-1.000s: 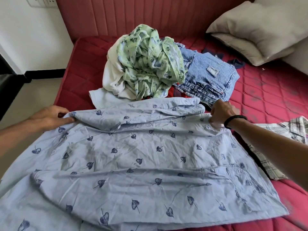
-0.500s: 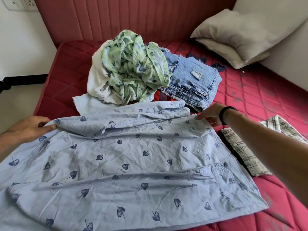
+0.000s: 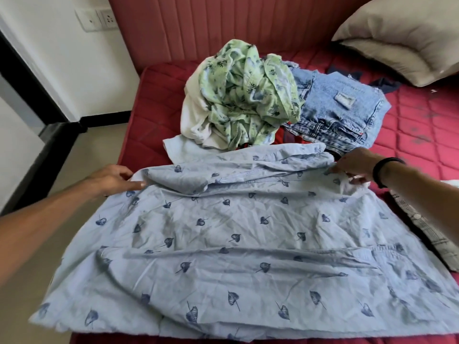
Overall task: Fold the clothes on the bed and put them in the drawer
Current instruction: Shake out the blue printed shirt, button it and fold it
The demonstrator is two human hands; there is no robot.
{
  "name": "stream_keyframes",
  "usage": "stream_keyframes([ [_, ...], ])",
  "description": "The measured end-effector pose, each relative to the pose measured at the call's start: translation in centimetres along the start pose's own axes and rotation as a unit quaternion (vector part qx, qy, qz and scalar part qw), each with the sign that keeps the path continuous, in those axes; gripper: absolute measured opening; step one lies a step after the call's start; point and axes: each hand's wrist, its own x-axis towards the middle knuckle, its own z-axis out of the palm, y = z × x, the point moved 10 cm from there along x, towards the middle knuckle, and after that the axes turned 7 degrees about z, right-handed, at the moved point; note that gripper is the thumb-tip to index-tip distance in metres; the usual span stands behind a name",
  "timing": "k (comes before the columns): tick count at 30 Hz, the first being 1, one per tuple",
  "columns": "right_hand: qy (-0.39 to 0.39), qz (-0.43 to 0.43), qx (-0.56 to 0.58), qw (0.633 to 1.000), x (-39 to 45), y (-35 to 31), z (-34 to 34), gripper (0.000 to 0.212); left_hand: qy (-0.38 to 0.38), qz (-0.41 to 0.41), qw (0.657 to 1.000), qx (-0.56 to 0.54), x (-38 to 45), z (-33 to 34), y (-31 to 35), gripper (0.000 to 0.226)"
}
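Left hand (image 3: 113, 178) at bed's (image 3: 154, 95) left edge, fingers straight, pressing shirt (image 3: 223, 232) corner. Shirt spread across near edge, hem overhanging: may slide off. Right hand (image 3: 352, 166) pinches far corner beside jeans (image 3: 340, 112); pull may snag pile.

The plaid shirt (image 3: 429, 234) runs off the right edge; a red garment (image 3: 280, 139), perhaps, lies buried under the pile.
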Motion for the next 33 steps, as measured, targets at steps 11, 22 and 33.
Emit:
stream_keyframes([
  [11, 0.201, -0.101, 0.109, 0.968, 1.7, -2.3, -4.7, 0.017, 0.113, -0.002, 0.990, -0.090, 0.5, -1.0, -2.0, 0.023],
  [22, 0.210, -0.243, -0.055, 0.945, -8.1, -1.1, -7.2, 0.013, 0.106, 0.126, 0.986, -0.042, -4.5, -5.9, 4.0, 0.008],
  [33, 0.096, -0.264, -0.242, 0.929, -21.9, 12.3, 0.4, 0.035, -0.021, 0.214, 0.974, 0.067, -24.0, 0.5, 2.7, 0.020],
])
